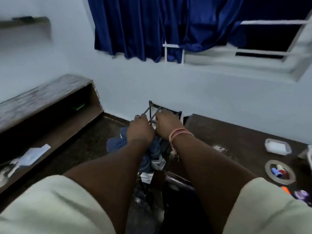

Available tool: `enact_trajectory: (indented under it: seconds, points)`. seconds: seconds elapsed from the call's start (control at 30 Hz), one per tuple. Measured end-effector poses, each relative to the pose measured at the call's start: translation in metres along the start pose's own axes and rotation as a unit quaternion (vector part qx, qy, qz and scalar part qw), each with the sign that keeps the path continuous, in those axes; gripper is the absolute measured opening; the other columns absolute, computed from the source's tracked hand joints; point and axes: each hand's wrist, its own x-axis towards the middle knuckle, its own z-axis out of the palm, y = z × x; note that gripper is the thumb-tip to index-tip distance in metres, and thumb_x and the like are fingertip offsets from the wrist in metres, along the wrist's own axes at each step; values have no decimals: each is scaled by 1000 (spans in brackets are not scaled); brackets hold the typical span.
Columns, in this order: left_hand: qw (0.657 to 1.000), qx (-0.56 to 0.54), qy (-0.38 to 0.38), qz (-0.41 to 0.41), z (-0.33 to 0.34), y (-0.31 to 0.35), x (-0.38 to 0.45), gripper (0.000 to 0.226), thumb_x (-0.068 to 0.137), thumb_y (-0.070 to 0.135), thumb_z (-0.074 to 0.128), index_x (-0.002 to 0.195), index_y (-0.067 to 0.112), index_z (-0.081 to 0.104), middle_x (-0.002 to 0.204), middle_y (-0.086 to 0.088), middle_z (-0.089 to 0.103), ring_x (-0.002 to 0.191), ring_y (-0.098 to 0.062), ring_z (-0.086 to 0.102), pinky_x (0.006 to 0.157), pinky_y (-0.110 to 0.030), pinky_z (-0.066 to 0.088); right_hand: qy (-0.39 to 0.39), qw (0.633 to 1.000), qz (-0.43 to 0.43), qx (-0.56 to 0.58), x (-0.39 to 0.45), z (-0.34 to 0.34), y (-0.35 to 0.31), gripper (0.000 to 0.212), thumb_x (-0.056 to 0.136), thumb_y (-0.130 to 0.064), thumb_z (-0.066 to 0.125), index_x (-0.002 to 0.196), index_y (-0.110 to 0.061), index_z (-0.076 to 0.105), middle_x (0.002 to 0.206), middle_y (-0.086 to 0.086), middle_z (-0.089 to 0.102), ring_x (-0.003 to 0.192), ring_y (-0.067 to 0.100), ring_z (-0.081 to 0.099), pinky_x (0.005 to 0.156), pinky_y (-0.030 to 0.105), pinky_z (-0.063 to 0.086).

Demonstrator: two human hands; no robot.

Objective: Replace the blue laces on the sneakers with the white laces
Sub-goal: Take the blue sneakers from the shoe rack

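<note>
Sneakers (pixel 118 143), blue and soft-looking, sit low between my forearms on a dark stand, mostly covered by my own wrists, so I cannot count eyelets or tell which shoe I am working on. The wall (pixel 152 88) fills the view ahead, with the blue curtain (pixel 143 26) above and a long wooden shelf (pixel 42 95) to my left. On the desk (pixel 236 132) to my right lie a white tray (pixel 277 146) and a round holder of markers (pixel 279 172).

My left hand (pixel 140 129) and right hand (pixel 166 124) are raised just above the shoes, close together, almost touching at the wrists. Each has its fingers curled round one dark lace strand (pixel 152 116). The two strands run from near the shoe below my knuckles, up and away from me toward the wall, splaying slightly apart. So the lace's long axis points forward, and the shoe lies below and nearer to me than my fingertips. Neither hand is clearly closer to it. I judge that I am drawing the old lace out.

Motion blur and dim light hide where the strands enter the shoe. Behind the strands I see a dark square frame (pixel 166 110) against the wall. I cannot make out any white laces.
</note>
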Motion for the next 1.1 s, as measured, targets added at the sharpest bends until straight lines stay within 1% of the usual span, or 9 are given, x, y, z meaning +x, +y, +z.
enact_trajectory:
  seconds: [0.1,0.17,0.23,0.33,0.5,0.6,0.73,1.0,1.1]
  points:
    - [994,61,-72,-60,32,-18,1,40,95,33,52,128,11,52,135,-16,54,128,-37,44,101,-45,38,-87,996,-3,3,6,42,1,21,91,-19,56,110,-11,61,113,14,57,102,35,58,78,39,47]
    - [981,85,-131,-113,53,-30,-4,45,95,41,50,133,17,52,141,-11,52,135,-35,36,108,-49,30,-151,989,0,4,6,69,1,26,90,-22,61,114,-13,60,113,13,59,101,34,61,79,39,50]
    - [971,108,-164,-139,76,-42,-7,44,94,47,51,130,22,54,138,-9,53,135,-35,33,109,-52,26,-198,980,-9,2,9,91,4,32,90,-24,61,119,-14,58,116,13,60,104,34,63,87,43,53]
    - [961,88,-191,-178,102,-59,-13,38,92,49,54,123,27,57,133,-6,55,135,-37,28,108,-57,20,-249,968,-23,-32,11,120,10,31,93,-15,57,123,-11,53,124,14,57,108,35,61,91,46,52]
    - [938,102,-210,-256,121,-67,-14,27,92,48,56,107,28,66,124,-2,63,134,-33,26,104,-52,23,-263,964,-22,-16,18,150,16,30,94,-11,55,123,-9,52,125,18,57,110,37,60,89,43,50]
    - [933,117,-206,-271,123,-61,-12,27,97,43,53,114,27,66,127,-1,62,132,-34,26,104,-52,25,-248,969,-10,8,20,154,14,24,93,-7,53,116,-6,57,118,19,61,108,37,60,87,41,48]
    - [943,122,-167,-260,116,-49,-13,24,97,35,52,115,29,66,120,2,61,126,-32,30,98,-52,31,-175,984,3,43,9,147,9,18,91,-9,57,109,-9,59,107,15,65,98,36,64,78,39,50]
    - [974,150,-90,-144,77,0,-37,24,96,28,52,116,28,66,125,1,60,135,-34,27,98,-50,31,-58,997,44,31,-44,75,20,19,93,-11,55,112,-7,58,111,14,64,101,36,63,78,39,49]
    - [984,138,-71,-83,68,26,-49,24,96,26,51,114,25,67,123,0,60,130,-35,32,97,-44,36,-39,996,78,11,-69,44,34,19,93,-13,52,111,-9,57,109,12,64,99,35,63,77,38,49]
